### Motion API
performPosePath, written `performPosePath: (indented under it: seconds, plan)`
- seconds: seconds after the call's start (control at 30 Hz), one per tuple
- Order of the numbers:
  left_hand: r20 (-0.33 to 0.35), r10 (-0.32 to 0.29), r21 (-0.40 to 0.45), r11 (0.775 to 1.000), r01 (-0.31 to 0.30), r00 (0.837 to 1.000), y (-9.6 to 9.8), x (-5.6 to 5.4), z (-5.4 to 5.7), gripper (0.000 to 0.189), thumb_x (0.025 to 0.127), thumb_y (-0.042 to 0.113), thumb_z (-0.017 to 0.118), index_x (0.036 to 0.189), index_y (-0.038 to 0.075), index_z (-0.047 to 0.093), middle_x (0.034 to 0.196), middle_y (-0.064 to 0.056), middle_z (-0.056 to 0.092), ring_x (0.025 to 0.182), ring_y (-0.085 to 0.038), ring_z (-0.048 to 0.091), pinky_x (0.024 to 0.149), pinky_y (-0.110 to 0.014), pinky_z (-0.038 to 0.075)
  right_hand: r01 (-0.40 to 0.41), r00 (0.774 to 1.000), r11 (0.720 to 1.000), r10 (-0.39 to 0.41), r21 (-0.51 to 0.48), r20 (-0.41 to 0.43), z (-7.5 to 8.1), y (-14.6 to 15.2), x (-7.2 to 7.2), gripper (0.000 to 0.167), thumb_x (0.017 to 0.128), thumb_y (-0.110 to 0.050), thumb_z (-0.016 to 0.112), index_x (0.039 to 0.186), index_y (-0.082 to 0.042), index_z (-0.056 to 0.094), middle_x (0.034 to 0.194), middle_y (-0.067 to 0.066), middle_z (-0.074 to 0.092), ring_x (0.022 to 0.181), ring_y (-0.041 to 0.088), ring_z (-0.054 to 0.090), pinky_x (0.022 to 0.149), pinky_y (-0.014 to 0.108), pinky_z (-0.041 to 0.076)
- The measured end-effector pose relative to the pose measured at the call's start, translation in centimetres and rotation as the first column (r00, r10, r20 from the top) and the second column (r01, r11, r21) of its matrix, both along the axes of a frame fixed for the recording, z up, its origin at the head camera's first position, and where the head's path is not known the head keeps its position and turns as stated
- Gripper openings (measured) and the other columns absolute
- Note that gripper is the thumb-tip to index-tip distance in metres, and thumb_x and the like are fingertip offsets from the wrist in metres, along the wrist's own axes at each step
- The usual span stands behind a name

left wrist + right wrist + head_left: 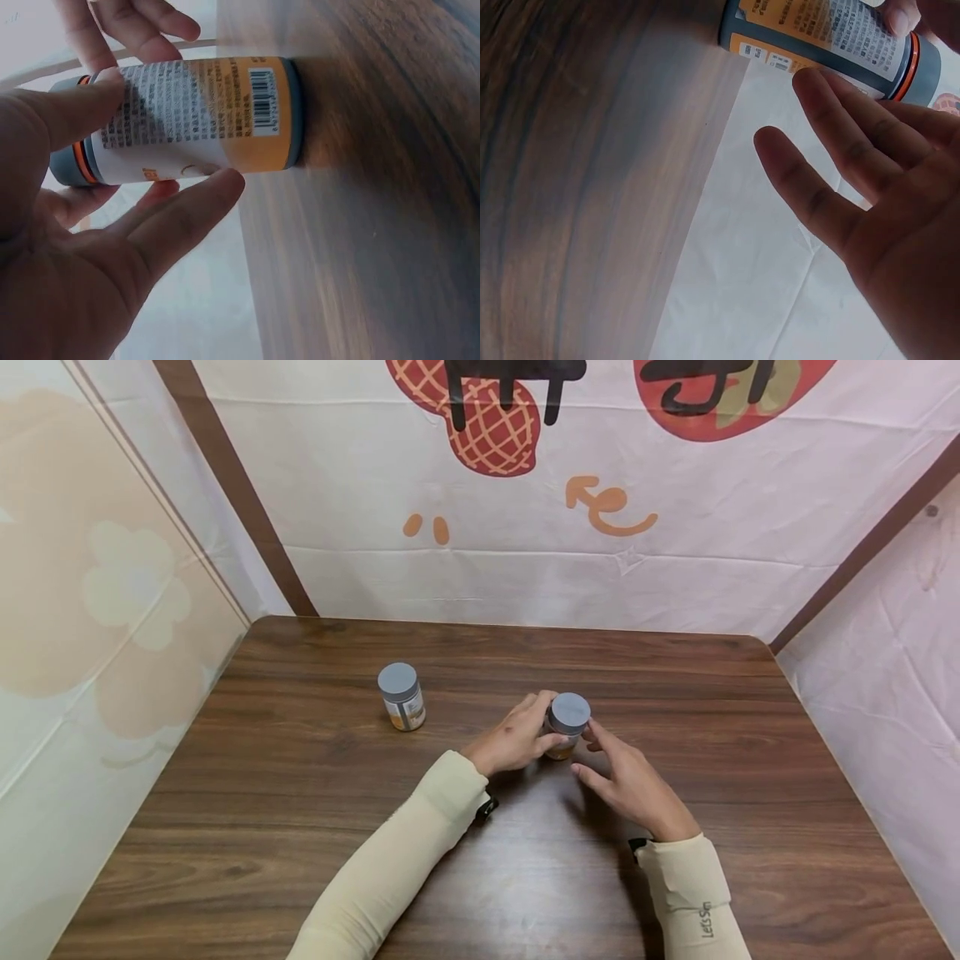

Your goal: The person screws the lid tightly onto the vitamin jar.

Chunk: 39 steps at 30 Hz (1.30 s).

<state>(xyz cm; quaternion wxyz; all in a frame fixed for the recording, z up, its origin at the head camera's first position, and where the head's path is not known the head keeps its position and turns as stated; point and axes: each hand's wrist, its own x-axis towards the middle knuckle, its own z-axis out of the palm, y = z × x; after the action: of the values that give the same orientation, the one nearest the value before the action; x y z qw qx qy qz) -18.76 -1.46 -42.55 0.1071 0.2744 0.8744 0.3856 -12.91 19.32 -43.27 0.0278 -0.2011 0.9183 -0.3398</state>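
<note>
A jar (570, 713) with a grey lid and a white-and-orange label stands upright at the table's middle right. My left hand (516, 737) grips it from the left, thumb on the near side and fingers around the far side. The printed text and barcode of this jar (195, 120) face the left wrist view. From the right, my right hand (633, 783) reaches its fingertips to the jar's side, thumb held apart from it. The right hand's fingers (832, 127) look extended in the right wrist view. Part of the label is hidden behind the hands.
A second grey-lidded jar (402, 697) stands upright to the left, apart from both hands. The brown wood-grain table (300, 827) reaches back to a printed fabric wall (360, 581). More fabric panels flank it on the left and right.
</note>
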Motion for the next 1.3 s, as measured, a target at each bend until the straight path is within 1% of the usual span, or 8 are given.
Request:
performPosePath:
  seconds: [0.2, 0.3, 0.47, 0.53, 0.67, 0.87, 1.1, 1.3]
  plan:
    - [-0.042, 0.039, -0.025, 0.999, -0.04, 0.998, 0.5, -0.1, -0.2, 0.056, 0.099, 0.025, 0.064, 0.148, 0.014, 0.038, 0.136, -0.01, 0.053, 0.126, -0.025, 0.051, 0.1, -0.044, 0.045, 0.022, 1.0, 1.0, -0.022, 0.002, 0.003, -0.6, 0.1, 0.0, 0.074, 0.099, -0.023, 0.066, 0.156, 0.001, 0.025, 0.135, 0.022, 0.057, 0.117, 0.036, 0.06, 0.093, 0.055, 0.048]
    - [-0.08, 0.045, -0.023, 0.999, -0.047, 0.996, 0.8, -0.1, -0.3, 0.057, 0.099, 0.024, 0.064, 0.148, 0.012, 0.039, 0.139, -0.01, 0.055, 0.128, -0.024, 0.052, 0.102, -0.042, 0.045, 0.033, 0.999, 0.999, -0.033, 0.004, 0.008, -0.9, 0.2, 0.0, 0.076, 0.099, -0.023, 0.065, 0.155, 0.004, 0.022, 0.137, 0.022, 0.056, 0.118, 0.035, 0.06, 0.093, 0.055, 0.048]
    - [-0.131, 0.061, -0.001, 0.998, -0.062, 0.99, 1.4, -0.2, -0.5, 0.054, 0.098, 0.019, 0.065, 0.145, 0.004, 0.043, 0.136, -0.013, 0.059, 0.124, -0.024, 0.056, 0.1, -0.038, 0.046, 0.042, 0.999, 0.999, -0.042, -0.002, 0.006, -1.0, 0.3, 0.0, 0.078, 0.098, -0.021, 0.066, 0.155, 0.006, 0.02, 0.14, 0.023, 0.054, 0.118, 0.035, 0.06, 0.094, 0.054, 0.048]
    - [-0.126, 0.073, -0.005, 0.997, -0.074, 0.989, 1.7, -0.2, -0.6, 0.053, 0.099, 0.019, 0.065, 0.144, 0.003, 0.043, 0.135, -0.013, 0.059, 0.124, -0.023, 0.057, 0.1, -0.037, 0.047, 0.042, 0.999, 0.999, -0.042, -0.003, 0.004, -1.0, 0.4, 0.0, 0.078, 0.098, -0.021, 0.066, 0.155, 0.007, 0.019, 0.14, 0.024, 0.053, 0.118, 0.035, 0.06, 0.094, 0.054, 0.048]
    - [-0.076, 0.089, -0.033, 0.995, -0.091, 0.993, 2.1, -0.2, -0.7, 0.054, 0.1, 0.021, 0.063, 0.146, 0.001, 0.042, 0.138, -0.014, 0.057, 0.125, -0.023, 0.056, 0.1, -0.037, 0.047, 0.049, 0.999, 0.999, -0.049, -0.005, 0.014, -1.0, 0.5, 0.0, 0.08, 0.099, -0.021, 0.065, 0.156, 0.006, 0.016, 0.141, 0.027, 0.052, 0.118, 0.037, 0.061, 0.095, 0.055, 0.047]
    - [-0.036, 0.049, -0.067, 0.996, -0.051, 0.998, 2.4, -0.2, -0.7, 0.056, 0.103, 0.02, 0.059, 0.15, 0.0, 0.037, 0.137, -0.014, 0.057, 0.122, -0.022, 0.058, 0.098, -0.037, 0.048, 0.067, 0.998, 0.998, -0.067, -0.014, 0.021, -1.0, 0.8, -0.1, 0.081, 0.1, -0.022, 0.064, 0.156, 0.006, 0.012, 0.138, 0.031, 0.051, 0.117, 0.04, 0.06, 0.094, 0.057, 0.047]
    - [-0.043, -0.036, -0.057, 0.998, 0.033, 0.998, 2.5, -0.4, -0.9, 0.058, 0.103, 0.013, 0.055, 0.151, -0.006, 0.03, 0.135, -0.018, 0.057, 0.123, -0.024, 0.057, 0.1, -0.035, 0.046, 0.08, 0.997, 0.997, -0.081, -0.021, -0.013, -1.0, 1.2, -0.4, 0.082, 0.1, -0.021, 0.064, 0.156, 0.006, 0.012, 0.136, 0.033, 0.053, 0.116, 0.041, 0.061, 0.094, 0.058, 0.047]
    - [-0.031, -0.046, -0.046, 0.998, 0.044, 0.998, 2.8, -0.4, -1.0, 0.057, 0.103, 0.008, 0.054, 0.152, -0.007, 0.028, 0.138, -0.02, 0.054, 0.126, -0.024, 0.054, 0.103, -0.035, 0.044, 0.085, 0.996, 0.996, -0.085, -0.041, 0.004, -0.9, 1.4, -0.6, 0.083, 0.1, -0.022, 0.065, 0.157, 0.004, 0.011, 0.137, 0.032, 0.052, 0.116, 0.041, 0.061, 0.093, 0.057, 0.048]
